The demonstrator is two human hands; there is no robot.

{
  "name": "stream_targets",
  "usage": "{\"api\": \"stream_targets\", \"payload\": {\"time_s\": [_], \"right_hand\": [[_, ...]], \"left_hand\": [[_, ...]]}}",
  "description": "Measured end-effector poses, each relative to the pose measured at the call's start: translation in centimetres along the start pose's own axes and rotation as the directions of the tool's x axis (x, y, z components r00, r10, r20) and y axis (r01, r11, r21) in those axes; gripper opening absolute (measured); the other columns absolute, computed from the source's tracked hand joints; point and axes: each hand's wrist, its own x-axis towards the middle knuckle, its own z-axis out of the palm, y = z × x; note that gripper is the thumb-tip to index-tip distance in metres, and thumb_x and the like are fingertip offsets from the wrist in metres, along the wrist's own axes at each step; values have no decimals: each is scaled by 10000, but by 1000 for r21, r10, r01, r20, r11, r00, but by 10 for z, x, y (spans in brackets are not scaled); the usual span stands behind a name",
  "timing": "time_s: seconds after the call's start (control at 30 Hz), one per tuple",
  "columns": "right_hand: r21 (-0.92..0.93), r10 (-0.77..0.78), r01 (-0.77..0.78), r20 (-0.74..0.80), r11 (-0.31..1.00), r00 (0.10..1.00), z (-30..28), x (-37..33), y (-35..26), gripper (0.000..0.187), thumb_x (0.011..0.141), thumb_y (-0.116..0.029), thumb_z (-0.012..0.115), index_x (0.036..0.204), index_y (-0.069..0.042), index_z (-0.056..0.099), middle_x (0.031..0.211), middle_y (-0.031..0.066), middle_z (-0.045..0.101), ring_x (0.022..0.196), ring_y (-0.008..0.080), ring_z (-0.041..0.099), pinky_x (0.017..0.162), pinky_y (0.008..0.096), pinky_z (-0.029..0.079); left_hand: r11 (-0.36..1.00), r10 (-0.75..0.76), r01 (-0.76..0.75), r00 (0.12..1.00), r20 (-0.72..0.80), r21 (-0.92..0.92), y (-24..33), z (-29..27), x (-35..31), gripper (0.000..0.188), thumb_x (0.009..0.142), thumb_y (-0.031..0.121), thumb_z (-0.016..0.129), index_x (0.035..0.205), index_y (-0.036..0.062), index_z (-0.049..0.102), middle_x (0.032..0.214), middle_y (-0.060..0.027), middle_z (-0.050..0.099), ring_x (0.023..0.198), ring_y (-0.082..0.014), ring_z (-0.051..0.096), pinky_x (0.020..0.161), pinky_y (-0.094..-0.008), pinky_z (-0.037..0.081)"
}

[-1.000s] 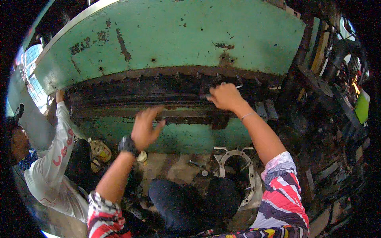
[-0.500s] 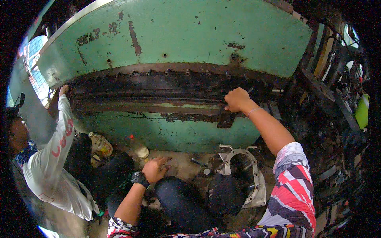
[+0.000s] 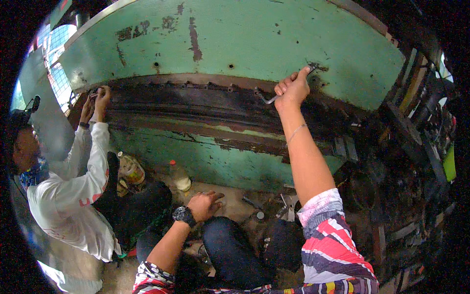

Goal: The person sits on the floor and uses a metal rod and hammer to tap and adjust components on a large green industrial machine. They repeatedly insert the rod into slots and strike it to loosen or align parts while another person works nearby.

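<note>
My right hand (image 3: 293,90) is raised against the green machine and closed round the middle of a dark, bent-ended wrench (image 3: 267,100). The lower end of the wrench reaches one of the bolts (image 3: 231,87) in a row along the rusty seam, while its other end sticks out above my thumb over the green panel (image 3: 254,44). Whether that lower end is seated on the bolt, I cannot tell. Over my bent knee, my left hand (image 3: 204,206) hangs with its fingers stretched out and nothing in it.
A co-worker (image 3: 68,191) in a white long-sleeved top sits at the left, both hands up at the seam's left end. On the floor stand a dirty plastic jug (image 3: 131,169) and a bottle with a red cap (image 3: 181,179). Dark metal parts (image 3: 377,196) crowd the right.
My right hand has risen and moved left along the machine, and the wrench now shows plainly. The co-worker's second hand has come up to the seam. My view has shifted.
</note>
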Motion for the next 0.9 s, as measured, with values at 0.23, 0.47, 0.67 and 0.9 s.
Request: {"api": "stream_targets", "payload": {"time_s": [0.23, 0.47, 0.67, 0.9], "right_hand": [[-138, -205, 188, -128, 972, 970, 4, 8, 25, 501, 1004, -547, 518, 742, -150, 362, 564, -39, 266, 420, 111, 262, 375, 288, 228], [-192, -332, 287, -281, 939, 900, 4, 31, 34, 481, 1015, -513, 519, 759, -131, 381, 533, -29, 300, 399, 114, 285, 365, 296, 218], [-322, -485, 393, -290, 861, 825, 2, 48, 49, 499, 1020, -484, 520, 729, -98, 402, 530, -15, 331, 410, 130, 312, 374, 308, 219], [-564, -653, 559, 45, 608, 756, 9, 27, 51, 544, 1023, -475, 524, 728, -19, 509, 572, 23, 424, 529, 122, 358, 471, 326, 317]], "left_hand": [[1000, 8, -9, 999, -49, -25, 0, 5, 0, 392, 960, 292, 564, 1317, 132, 587, 1195, -164, 646, 1061, -384, 628, 944, -499, 486], [999, 35, -34, 999, -41, 36, 9, -4, -2, 399, 958, 284, 566, 1320, 115, 581, 1184, -168, 648, 1078, -375, 625, 954, -497, 480], [1000, -17, 16, 999, 39, 11, 14, -2, 3, 392, 961, 274, 570, 1320, 117, 578, 1176, -179, 643, 1069, -385, 626, 953, -502, 478], [1000, 7, -7, 1000, -18, -2, 12, 0, -3, 378, 959, 276, 579, 1303, 118, 584, 1167, -164, 644, 1055, -388, 630, 950, -501, 481]]}}
